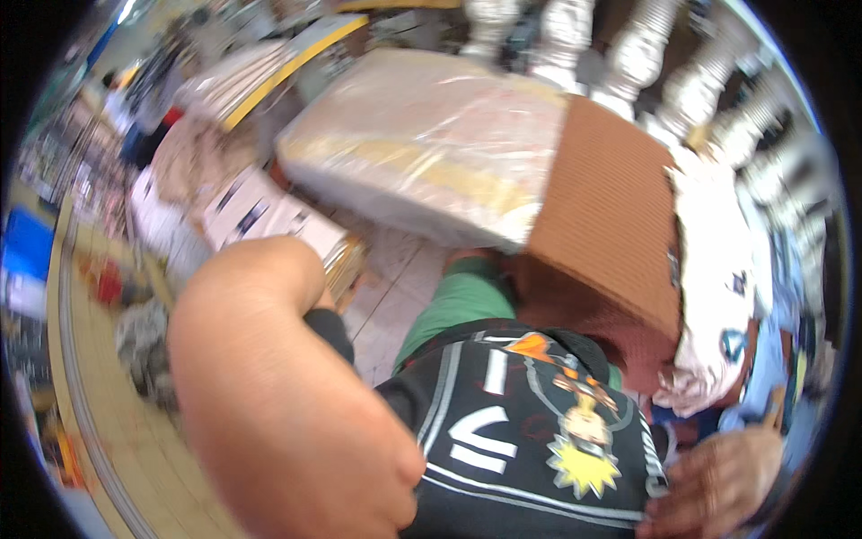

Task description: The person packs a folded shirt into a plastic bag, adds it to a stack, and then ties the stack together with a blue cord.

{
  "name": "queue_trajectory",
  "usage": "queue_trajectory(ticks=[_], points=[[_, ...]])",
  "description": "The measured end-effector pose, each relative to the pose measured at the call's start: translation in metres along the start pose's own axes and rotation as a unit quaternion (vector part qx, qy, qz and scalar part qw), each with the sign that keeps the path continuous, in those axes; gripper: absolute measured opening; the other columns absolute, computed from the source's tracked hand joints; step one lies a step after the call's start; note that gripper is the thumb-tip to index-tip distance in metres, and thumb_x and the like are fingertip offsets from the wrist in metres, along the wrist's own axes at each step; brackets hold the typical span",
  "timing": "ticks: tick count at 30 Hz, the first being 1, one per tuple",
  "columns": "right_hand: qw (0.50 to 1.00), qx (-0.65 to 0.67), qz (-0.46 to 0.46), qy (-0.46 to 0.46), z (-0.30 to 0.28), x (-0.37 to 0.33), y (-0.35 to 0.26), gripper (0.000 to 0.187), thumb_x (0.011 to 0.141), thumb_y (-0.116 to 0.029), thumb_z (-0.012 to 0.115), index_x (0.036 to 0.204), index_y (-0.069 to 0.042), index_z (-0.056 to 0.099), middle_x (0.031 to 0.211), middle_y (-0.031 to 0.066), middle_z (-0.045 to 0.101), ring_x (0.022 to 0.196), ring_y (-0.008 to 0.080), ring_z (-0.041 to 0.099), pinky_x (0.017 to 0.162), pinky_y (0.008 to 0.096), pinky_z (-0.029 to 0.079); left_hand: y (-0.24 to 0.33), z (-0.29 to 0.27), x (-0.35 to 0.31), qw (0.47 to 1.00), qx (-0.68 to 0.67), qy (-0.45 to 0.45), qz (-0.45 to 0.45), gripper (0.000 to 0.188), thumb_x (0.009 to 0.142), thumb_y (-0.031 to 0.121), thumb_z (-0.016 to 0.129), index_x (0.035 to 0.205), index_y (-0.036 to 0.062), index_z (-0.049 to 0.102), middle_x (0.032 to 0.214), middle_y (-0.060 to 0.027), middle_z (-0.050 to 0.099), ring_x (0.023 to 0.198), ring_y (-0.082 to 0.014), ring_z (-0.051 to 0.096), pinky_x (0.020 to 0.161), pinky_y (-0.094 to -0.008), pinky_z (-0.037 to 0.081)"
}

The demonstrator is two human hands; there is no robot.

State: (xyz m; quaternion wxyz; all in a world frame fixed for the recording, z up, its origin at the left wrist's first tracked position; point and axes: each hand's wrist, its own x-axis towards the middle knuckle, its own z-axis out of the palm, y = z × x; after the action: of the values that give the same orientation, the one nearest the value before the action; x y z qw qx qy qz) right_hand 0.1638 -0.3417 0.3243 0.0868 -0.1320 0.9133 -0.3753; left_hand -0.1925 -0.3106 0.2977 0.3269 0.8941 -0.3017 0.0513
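Observation:
My left arm fills the lower left foreground, bent, with the elbow up. Its hand is mostly past the lower edge, so I cannot see how the fingers lie. At the lower right my right hand is blurred beside the hem of my black printed shirt. Its fingers look loosely stretched, and I see nothing in them. Above that hand hangs a pale garment with dark patches, beside a block covered in brown ribbed cloth.
A large plastic-wrapped package adjoins the brown block. Folded pale pink garments are stacked at left, near a wooden surface with a crumpled grey cloth. Tiled floor shows between. Several white wrapped bundles line the back right.

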Motion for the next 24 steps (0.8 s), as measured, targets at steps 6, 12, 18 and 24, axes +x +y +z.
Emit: queue_trajectory(ticks=[6, 12, 18, 24], points=[[0.901, 0.084, 0.195, 0.378, 0.042, -0.056, 0.122, 0.026, 0.080, -0.027, 0.064, 0.090, -0.002, 0.061, 0.099, 0.0144, 0.058, 0.091, 0.0324, 0.057, 0.075, 0.0389, 0.046, -0.233, -0.018, 0.052, 0.903, -0.288, 0.101, -0.302, 0.016, 0.085, 0.016, 0.061, 0.091, 0.0016, 0.062, 0.083, -0.0057, 0.063, 0.082, -0.0143, 0.060, 0.071, -0.0273, 0.047], [0.709, -0.139, 0.497, 0.481, 0.111, -0.109, 0.174, 0.027, 0.075, -0.025, 0.064, 0.089, -0.002, 0.064, 0.101, 0.0130, 0.059, 0.097, 0.0320, 0.054, 0.089, 0.0394, 0.041, -0.387, 0.078, 0.043, 0.787, 0.039, 0.452, -0.418, 0.014, 0.081, 0.010, 0.060, 0.093, 0.0024, 0.060, 0.097, -0.0116, 0.060, 0.092, -0.0240, 0.057, 0.081, -0.0325, 0.045], [0.463, -0.224, 0.660, 0.548, 0.134, -0.207, 0.168, 0.019, 0.072, -0.016, 0.065, 0.084, -0.002, 0.064, 0.092, 0.0119, 0.062, 0.094, 0.0308, 0.056, 0.081, 0.0378, 0.046, -0.390, 0.092, 0.060, 0.808, 0.225, 0.349, -0.417, 0.011, 0.076, 0.011, 0.064, 0.086, 0.0105, 0.063, 0.097, -0.0030, 0.059, 0.095, -0.0247, 0.053, 0.084, -0.0372, 0.038], [0.328, -0.157, 0.721, 0.590, 0.145, -0.226, 0.175, 0.018, 0.071, -0.016, 0.067, 0.084, -0.004, 0.065, 0.092, 0.0117, 0.062, 0.091, 0.0286, 0.057, 0.077, 0.0383, 0.046, -0.391, 0.091, 0.063, 0.802, 0.220, 0.344, -0.436, 0.012, 0.074, 0.009, 0.065, 0.086, 0.0105, 0.063, 0.096, -0.0024, 0.059, 0.093, -0.0241, 0.052, 0.083, -0.0367, 0.039]])
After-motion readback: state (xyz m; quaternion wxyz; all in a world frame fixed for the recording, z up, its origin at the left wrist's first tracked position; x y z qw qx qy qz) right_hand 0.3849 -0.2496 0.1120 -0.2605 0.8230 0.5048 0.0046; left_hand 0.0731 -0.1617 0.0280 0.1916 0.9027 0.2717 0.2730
